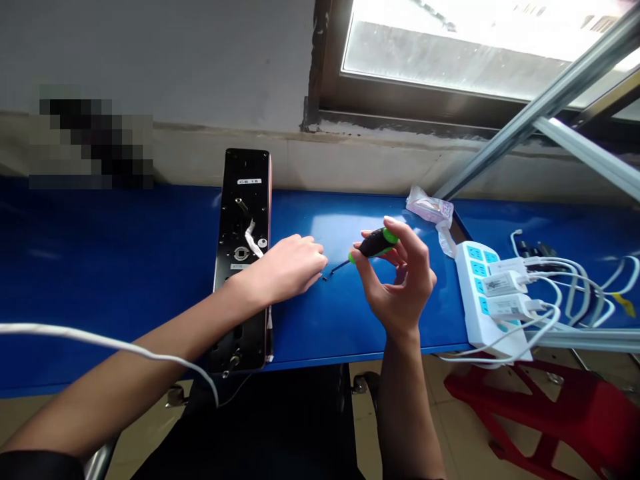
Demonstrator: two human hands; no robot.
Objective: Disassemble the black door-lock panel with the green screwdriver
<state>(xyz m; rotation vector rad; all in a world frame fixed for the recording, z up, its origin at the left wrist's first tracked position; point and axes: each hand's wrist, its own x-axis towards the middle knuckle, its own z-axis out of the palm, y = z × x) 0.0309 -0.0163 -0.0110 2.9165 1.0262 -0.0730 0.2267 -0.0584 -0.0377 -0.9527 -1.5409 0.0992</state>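
Over the blue workbench (310,340), a black-handled screwdriver (375,243) with green ends lies gripped in the right hand (400,280); thumb and fingers close around the handle in a narrow pinch, and the thin metal shaft slants left and down, its tip just beside the other hand. The left hand (285,267) hovers low over the bench, its fingers (313,257) drawn together and curled; whether they hold anything small cannot be told from this view. A tiny dark part (325,277), too small to name, lies on the blue surface just beside those fingertips. The left wrist crosses the near right edge of a black door lock panel (243,200), which lies lengthwise on the bench with a "CE 15" label at its far end and a white strip (253,240) at its middle. A white cable (100,340) drapes over the left forearm. To the right, a pink plastic packet (430,208) sits near the bench's far edge; a white power strip (477,287) with blue sockets holds white plug adapters (505,287) trailing white cables (575,293). Beyond the bench stands a window (450,47) crossed by an aluminium rail (545,113); a red plastic stool (540,413) stands on the floor at near right.
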